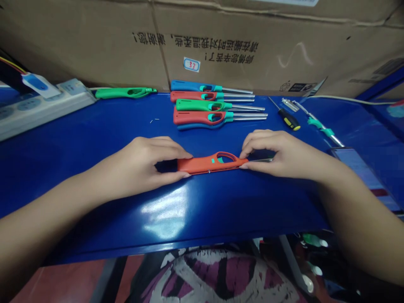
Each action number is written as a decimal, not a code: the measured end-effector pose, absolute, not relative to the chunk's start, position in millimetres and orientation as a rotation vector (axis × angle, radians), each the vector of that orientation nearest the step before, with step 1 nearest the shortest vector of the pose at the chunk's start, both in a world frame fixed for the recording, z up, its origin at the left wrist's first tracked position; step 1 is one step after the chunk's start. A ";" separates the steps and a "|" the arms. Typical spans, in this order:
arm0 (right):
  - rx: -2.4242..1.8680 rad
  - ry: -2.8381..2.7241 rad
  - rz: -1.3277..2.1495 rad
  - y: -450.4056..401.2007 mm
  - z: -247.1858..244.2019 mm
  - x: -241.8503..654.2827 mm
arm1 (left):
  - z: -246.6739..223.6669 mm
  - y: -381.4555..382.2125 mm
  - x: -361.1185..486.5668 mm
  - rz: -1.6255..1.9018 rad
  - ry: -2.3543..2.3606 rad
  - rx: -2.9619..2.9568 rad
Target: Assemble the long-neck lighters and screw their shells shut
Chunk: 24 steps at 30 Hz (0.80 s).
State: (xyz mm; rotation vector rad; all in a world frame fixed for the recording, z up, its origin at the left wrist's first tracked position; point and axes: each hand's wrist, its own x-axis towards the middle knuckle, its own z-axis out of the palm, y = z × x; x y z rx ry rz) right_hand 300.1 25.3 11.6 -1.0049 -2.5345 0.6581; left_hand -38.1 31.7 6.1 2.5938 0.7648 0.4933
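An orange-red lighter casing (pixel 202 163) lies level over the blue tabletop, with a teal part inside its loop and a thin metal rod at its right end. My left hand (pixel 148 163) pinches the wide left end between thumb and fingers. Thumb and fingers of my right hand (pixel 274 153) close on the narrow right end, beside the rod. A seam runs along the casing's near edge, with a tiny bright piece at it. Behind the hands, several finished-looking lighters in blue, red and green (pixel 202 105) lie stacked side by side, their metal tubes pointing right.
A green casing (pixel 123 92) and power strip (pixel 47 105) are at the back left. Toward the right lie a screwdriver (pixel 288 120), a metal tube with teal parts (pixel 318 124) and a phone (pixel 362 172). A cardboard box (pixel 110 46) stands behind the blue table (pixel 126 223).
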 end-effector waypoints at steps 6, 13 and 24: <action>-1.001 -2.566 0.617 25.2 8.4 301.9 | 3.5 31.3 -35.1 0.485 0.760 2.566; -0.994 -2.574 0.590 25.5 7.9 301.7 | 2.9 29.4 -34.5 0.497 0.752 2.588; -1.021 -2.591 0.525 25.1 9.3 302.5 | 5.0 25.9 -32.7 0.486 0.775 2.595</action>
